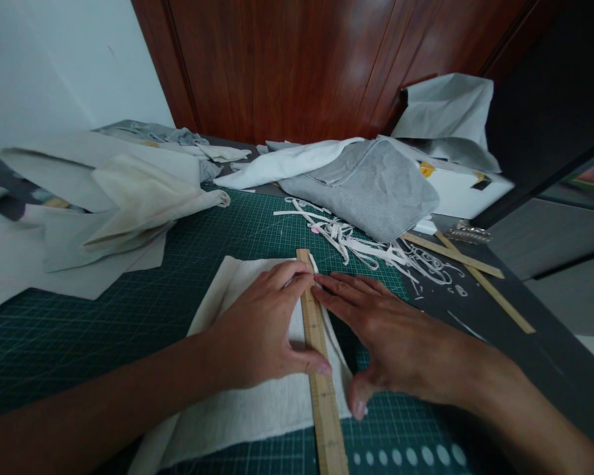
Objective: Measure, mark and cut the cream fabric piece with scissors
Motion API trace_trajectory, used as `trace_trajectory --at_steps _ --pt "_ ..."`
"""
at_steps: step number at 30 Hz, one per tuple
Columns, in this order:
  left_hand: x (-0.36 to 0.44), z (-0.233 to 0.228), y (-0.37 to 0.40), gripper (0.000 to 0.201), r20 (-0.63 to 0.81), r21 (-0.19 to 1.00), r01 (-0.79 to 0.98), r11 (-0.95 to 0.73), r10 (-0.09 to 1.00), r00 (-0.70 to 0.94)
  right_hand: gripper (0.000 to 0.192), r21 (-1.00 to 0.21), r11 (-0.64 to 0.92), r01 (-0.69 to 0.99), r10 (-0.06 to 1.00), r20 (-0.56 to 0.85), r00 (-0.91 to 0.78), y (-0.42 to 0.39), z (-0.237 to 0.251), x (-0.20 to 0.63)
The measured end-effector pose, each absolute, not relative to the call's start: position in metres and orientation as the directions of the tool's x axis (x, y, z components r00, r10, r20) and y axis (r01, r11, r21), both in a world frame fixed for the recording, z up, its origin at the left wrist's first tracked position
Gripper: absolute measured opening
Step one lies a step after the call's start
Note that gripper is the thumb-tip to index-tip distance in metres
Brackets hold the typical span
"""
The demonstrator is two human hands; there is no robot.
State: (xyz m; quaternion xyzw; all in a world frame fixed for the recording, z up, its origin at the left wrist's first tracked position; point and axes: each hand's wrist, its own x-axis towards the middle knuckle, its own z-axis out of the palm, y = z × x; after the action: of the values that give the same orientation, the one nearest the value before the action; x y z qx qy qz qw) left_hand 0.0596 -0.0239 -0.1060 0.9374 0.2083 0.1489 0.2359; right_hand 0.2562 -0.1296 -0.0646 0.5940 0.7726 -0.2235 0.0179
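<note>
A piece of cream fabric lies on the green cutting mat in front of me. Along its right side runs a wooden ruler, its near end cut off by the bottom of the picture. My left hand presses on the ruler, fingertips near its far end and thumb lower down on it, the fingers apart. On the other side, my right hand rests at the fabric's right edge. Its fingers are stretched out with the tips beside the ruler, and the thumb touches the fabric's edge near the lower right corner.
Loose cream and white fabric is heaped at the left. Folded grey cloth lies at the back, with thin white scrap strips before it. Two wooden strips cross at the right, near a white box topped with grey material.
</note>
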Motion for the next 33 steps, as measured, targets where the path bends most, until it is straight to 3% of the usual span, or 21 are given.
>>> trace_trajectory --at_steps 7,11,16,24,28,33 --pt "0.058 -0.110 -0.025 0.119 0.195 0.410 0.302 -0.861 0.406 0.893 0.128 -0.285 0.211 0.935 0.930 -0.237 -0.281 -0.128 -0.066 0.260" --pt "0.059 -0.109 -0.025 0.125 0.174 0.395 0.317 -0.862 0.409 0.896 0.112 -0.257 0.283 0.924 0.924 -0.183 -0.334 -0.128 -0.067 0.259" --pt "0.060 -0.106 -0.025 0.117 0.182 0.435 0.299 -0.849 0.409 0.894 0.111 -0.333 0.303 0.893 0.916 -0.155 -0.369 -0.131 -0.057 0.261" --pt "0.062 -0.110 -0.006 0.112 0.198 0.409 0.211 -0.888 0.311 0.930 0.085 -0.422 0.324 0.847 0.912 -0.098 -0.398 -0.127 -0.055 0.260" --pt "0.065 -0.108 0.004 0.118 0.165 0.369 0.179 -0.912 0.254 0.953 0.056 -0.461 0.362 0.810 0.896 -0.068 -0.439 -0.123 -0.059 0.260" --pt "0.065 -0.107 0.005 0.118 0.155 0.377 0.187 -0.907 0.260 0.953 0.028 -0.499 0.373 0.782 0.897 -0.022 -0.442 -0.122 -0.065 0.263"
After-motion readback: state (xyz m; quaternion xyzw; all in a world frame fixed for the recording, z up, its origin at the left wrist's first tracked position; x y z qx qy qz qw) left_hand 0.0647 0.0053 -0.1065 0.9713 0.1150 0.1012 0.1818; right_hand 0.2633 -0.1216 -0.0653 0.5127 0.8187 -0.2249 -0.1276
